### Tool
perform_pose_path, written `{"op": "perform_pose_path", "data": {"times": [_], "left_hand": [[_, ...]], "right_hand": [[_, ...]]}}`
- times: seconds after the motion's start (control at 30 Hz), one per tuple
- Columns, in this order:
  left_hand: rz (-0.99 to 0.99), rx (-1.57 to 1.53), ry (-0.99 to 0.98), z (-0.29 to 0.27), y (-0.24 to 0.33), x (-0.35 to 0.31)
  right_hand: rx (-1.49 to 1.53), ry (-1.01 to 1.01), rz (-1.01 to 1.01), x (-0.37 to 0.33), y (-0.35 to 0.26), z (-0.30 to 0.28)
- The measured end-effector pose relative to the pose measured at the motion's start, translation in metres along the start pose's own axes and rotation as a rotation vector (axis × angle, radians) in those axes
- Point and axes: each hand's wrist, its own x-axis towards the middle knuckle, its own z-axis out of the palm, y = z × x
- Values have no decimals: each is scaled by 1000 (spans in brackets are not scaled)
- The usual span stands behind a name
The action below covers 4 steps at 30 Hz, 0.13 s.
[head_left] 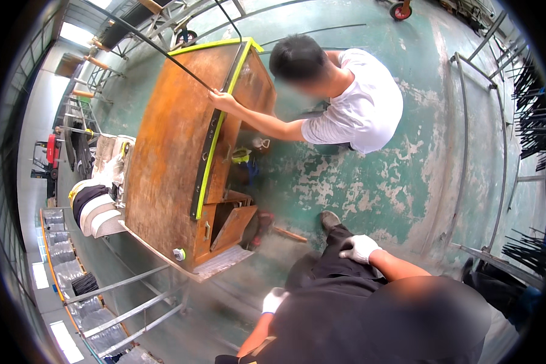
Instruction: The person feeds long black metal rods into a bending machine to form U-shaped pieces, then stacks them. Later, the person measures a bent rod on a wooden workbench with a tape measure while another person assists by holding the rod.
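Note:
My right hand [360, 249], in a white glove, rests on the dark trousers [321, 267] over my leg. Its fingers lie over the cloth with nothing visible in them. Lower down, my left hand [275, 300], gloved in white too, is against the other side of the trousers. Its fingers are mostly hidden. Beyond my hands stands a worn wooden workbench [170, 115] with a yellow-green strip [207, 159] along its edge. Across it, a person in a white T-shirt [358, 103] has a bare hand [223, 101] on a long thin black rod [185, 68].
A cabinet door [233, 227] hangs open at the bench's near end, beside a small tape roll [179, 254]. Stacked pale and dark pieces [97, 209] stand left of the bench. Metal rails [124, 303] run at lower left. Racks of black rods [531, 115] line the right.

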Motion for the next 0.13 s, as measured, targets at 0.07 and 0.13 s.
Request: {"op": "perform_pose_path", "data": {"times": [0.07,0.13], "left_hand": [[31,15,-28,8,1,0],[86,35,-18,7,11,5]], "right_hand": [[-121,-16,80,4,10,20],[-220,-10,133,4,15,35]]}}
